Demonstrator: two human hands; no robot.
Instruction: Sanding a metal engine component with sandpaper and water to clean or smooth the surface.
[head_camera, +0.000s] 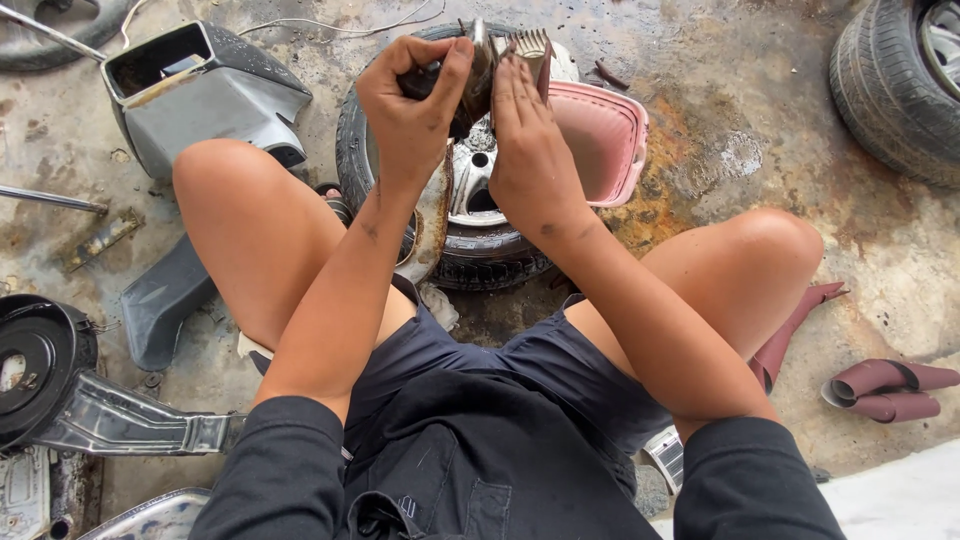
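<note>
A small metal part (478, 70) is pinched in the curled fingers of the left hand (415, 95), above a wheel (470, 210) lying flat on the stained concrete floor (760, 150). A wire brush (530, 50) is pressed against the part under the flat, closed fingers of the right hand (530, 140). A pink basin (610, 135) is seen just beside the wheel, and rolls of sandpaper (885, 390) lie well apart to the right.

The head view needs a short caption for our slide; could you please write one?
Seated person's left hand and right hand hold a metal part over a wheel beside a pink basin.
</note>
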